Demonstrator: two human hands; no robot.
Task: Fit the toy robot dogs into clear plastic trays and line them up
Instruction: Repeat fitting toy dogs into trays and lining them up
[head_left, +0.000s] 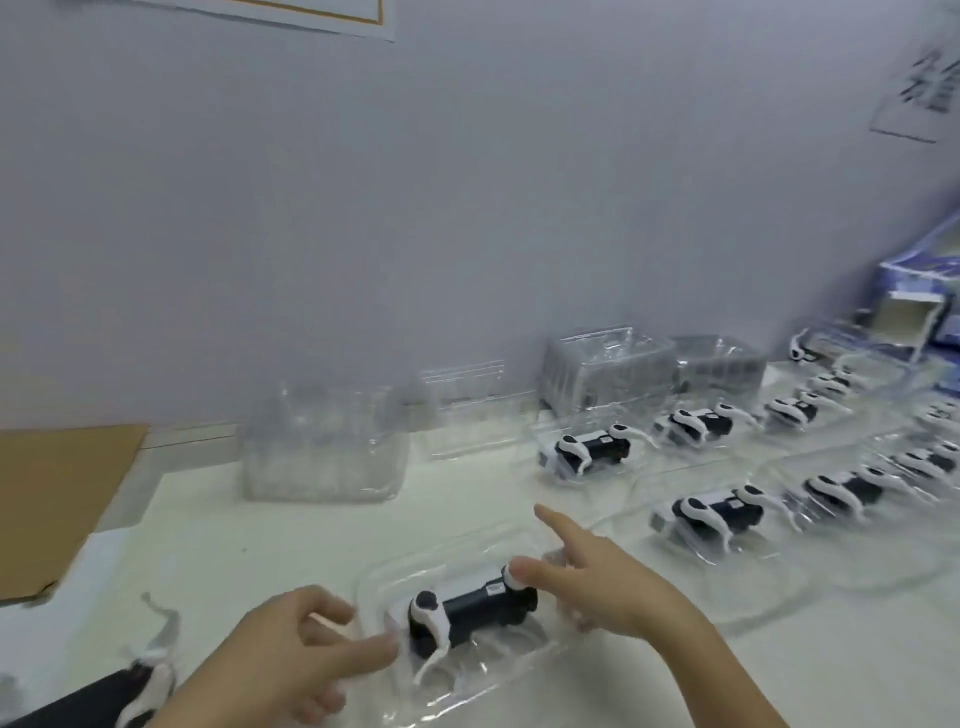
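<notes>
Because the black-and-white toy robot dog (467, 613) has to sink into a moulded hollow, it lies lengthwise inside the thin clear plastic tray (405, 566) on the white table (249, 525). It is right in front of the person, at the near end of two rows of dogs already in trays (717, 514) that run off to the right.

The right hand (597, 587) sets its thumb on the white rear hip. Its lower fingers curl at the tail end as if pinching it, and the forefinger sticks out straight and free; I judge it is seating the back. The left hand (296, 654) is loosely curled and holds nothing, with one fingertip touching the head end, probably to steady it.

Stacks of empty clear trays (322, 447) wait by the wall. Blur hides whether the dog is fully seated. Another dog (145, 680), lower left, is cut off by the frame edge and the left arm.
</notes>
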